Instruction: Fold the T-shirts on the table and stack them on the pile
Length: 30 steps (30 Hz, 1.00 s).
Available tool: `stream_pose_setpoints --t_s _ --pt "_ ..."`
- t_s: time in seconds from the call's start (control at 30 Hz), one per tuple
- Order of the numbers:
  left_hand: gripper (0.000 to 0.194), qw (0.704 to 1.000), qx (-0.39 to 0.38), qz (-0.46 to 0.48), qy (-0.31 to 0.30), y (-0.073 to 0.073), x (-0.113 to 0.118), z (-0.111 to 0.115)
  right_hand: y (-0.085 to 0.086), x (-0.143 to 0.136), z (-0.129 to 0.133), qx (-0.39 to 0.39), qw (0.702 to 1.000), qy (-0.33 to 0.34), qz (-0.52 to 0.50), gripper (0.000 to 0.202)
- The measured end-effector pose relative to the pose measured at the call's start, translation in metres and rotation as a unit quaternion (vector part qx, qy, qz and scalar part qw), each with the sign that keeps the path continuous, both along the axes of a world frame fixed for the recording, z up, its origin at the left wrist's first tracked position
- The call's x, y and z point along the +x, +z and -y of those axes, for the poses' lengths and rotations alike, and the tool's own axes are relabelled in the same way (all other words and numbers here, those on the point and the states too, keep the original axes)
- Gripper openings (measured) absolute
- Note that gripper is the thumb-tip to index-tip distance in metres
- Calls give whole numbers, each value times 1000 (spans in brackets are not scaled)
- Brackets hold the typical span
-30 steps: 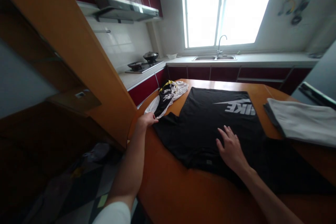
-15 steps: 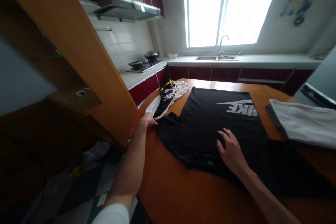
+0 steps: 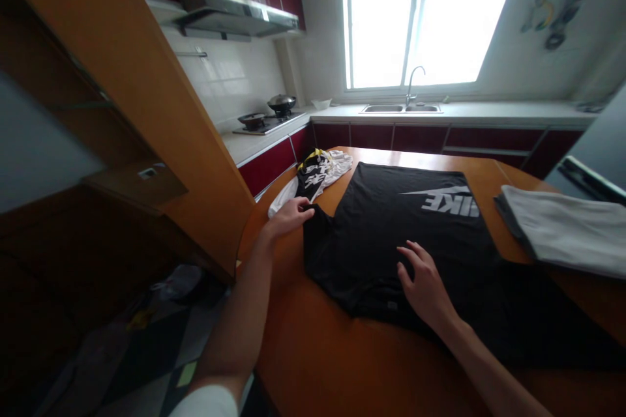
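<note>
A black T-shirt point(image 3: 372, 228) with a white logo lies spread over the wooden table point(image 3: 313, 326), its logo upside down from here. At the shirt's left side, my left hand point(image 3: 289, 215) pinches the end of the sleeve and raises it a little. My right hand point(image 3: 423, 283) is over the lower middle of the shirt, fingers apart, holding nothing; whether it touches the cloth I cannot tell. Beyond my left hand lies a crumpled black and white garment point(image 3: 317, 172) with a yellow edge.
A folded light grey cloth point(image 3: 567, 228) lies on the table's right side. An orange wooden panel point(image 3: 180, 117) stands close at the left. Past the table are a counter point(image 3: 513, 111) with a sink point(image 3: 384, 108) and a stove point(image 3: 268, 122) with pans.
My left hand has moved up and to the right with the sleeve end, which is now drawn inward. My right hand has shifted slightly left.
</note>
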<state>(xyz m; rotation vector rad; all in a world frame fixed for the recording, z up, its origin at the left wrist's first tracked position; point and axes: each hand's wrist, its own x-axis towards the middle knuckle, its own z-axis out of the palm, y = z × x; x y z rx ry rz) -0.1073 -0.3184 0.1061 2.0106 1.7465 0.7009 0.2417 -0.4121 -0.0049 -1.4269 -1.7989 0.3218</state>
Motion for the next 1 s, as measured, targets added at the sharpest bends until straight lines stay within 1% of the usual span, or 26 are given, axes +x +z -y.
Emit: stream_pose_setpoints --t_s 0.07,0.1,0.17,0.2,0.23,0.27,0.37,0.4,0.43,0.47,0.5,0.57,0.63,0.7,0.77,0.8,0.87,0.93,1.0 --pt "39 995 38 60 -75 3 23 7 0 0 0 2 1000 0 -1 38" --pt "39 989 36 86 -118 4 33 10 0 0 0 3 1000 1 -1 38" --pt "40 968 -5 132 -214 2 51 14 0 0 0 3 1000 2 -2 37" --pt "41 958 -26 149 -244 -1 57 15 0 0 0 2 1000 3 -2 37" --pt "41 954 -36 163 -249 -4 61 13 1 1 0 0 1000 4 -3 36" --pt "41 957 -30 173 -229 -9 63 11 1 1 1 -1 1000 6 -4 36" --pt "34 980 57 169 -88 -24 61 -2 3 1 3 -6 1000 14 -7 35" --pt "31 983 84 157 -54 -31 60 -7 3 0 4 -7 1000 16 -8 35" --pt "30 984 103 141 -40 -37 59 -11 4 -1 4 -8 1000 20 -10 34" --pt "30 985 114 123 -45 -44 58 -14 4 -1 5 -8 1000 24 -12 34" --pt "30 985 118 105 -66 -51 58 -17 4 -2 6 -9 999 28 -15 33" --pt "32 983 113 66 -129 -67 61 -21 5 -4 7 -9 999 35 -21 33" --pt "34 978 86 13 -190 -81 65 -21 6 -5 9 -9 999 38 -26 33" --pt "44 973 47 -53 -219 -91 69 -20 7 -5 9 -9 999 38 -32 33" --pt "54 967 16 -105 -230 -92 69 -19 7 -3 9 -11 999 34 -35 33" --pt "54 967 16 -116 -228 -89 68 -19 8 -3 9 -13 999 32 -35 33" --pt "49 971 48 -100 -210 -79 64 -20 8 -1 9 -16 999 29 -33 33" --pt "46 977 90 -60 -183 -70 58 -22 8 -1 9 -16 999 29 -30 33" --pt "49 978 100 -39 -179 -66 54 -22 8 -1 9 -15 999 32 -27 33"
